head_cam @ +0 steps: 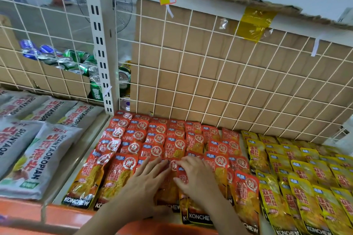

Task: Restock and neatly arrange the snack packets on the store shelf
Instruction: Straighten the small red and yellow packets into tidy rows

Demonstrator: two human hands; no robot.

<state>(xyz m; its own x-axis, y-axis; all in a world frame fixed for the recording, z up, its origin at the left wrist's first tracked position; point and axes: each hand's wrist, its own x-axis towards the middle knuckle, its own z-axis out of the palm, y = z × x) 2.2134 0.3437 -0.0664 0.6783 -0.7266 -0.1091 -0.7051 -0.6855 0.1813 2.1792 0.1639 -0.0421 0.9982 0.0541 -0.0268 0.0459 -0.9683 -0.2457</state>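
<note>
the red snack packets (160,139) lay in overlapping rows across the middle of the shelf (63,215), from the wire grid back (210,74) to the front edge. both hands rested on the front rows near that edge. the left hand (147,179) pressed flat, its fingers (152,162) straight and spread apart. the right hand (196,175) lay just beside it, its fingers (188,160) bent over one packet; whether they gripped it could not be told. yellow packets (298,173) filled the right end, grey bags (44,154) the left.
</note>
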